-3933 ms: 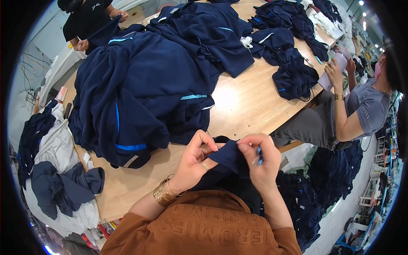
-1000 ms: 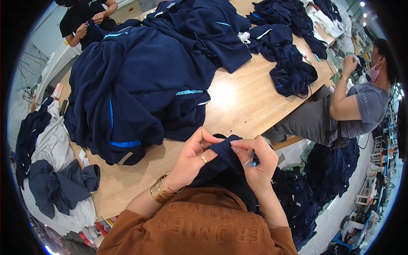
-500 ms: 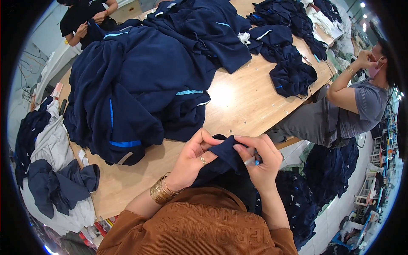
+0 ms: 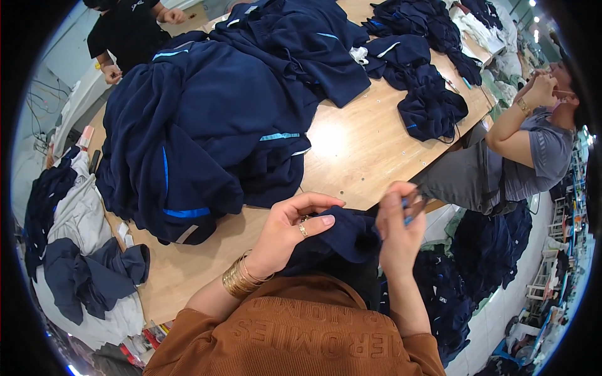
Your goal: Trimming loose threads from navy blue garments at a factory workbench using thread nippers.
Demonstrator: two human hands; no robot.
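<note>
A person's left hand (image 4: 296,230) pinches a bunched navy fabric garment (image 4: 352,235) between thumb and fingers; the garment spreads right of them, just left of the right hand (image 4: 399,227), whose fingers curl closed around a small, blurred blue tool (image 4: 408,220).

Blur obscures the small blue tool (image 4: 409,219) in the bare right hand (image 4: 399,235); the far-left black-shirted person (image 4: 130,34) is cropped on top

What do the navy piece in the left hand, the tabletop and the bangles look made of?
Navy piece: matte fabric, judging by its soft folds; fibre and weave unclear.
Tabletop: wood or wood-look laminate, smooth and somewhat glossy, judging by its tan colour and bright glare.
Bangles: probably polished gold-toned metal, judging by their shine.
</note>
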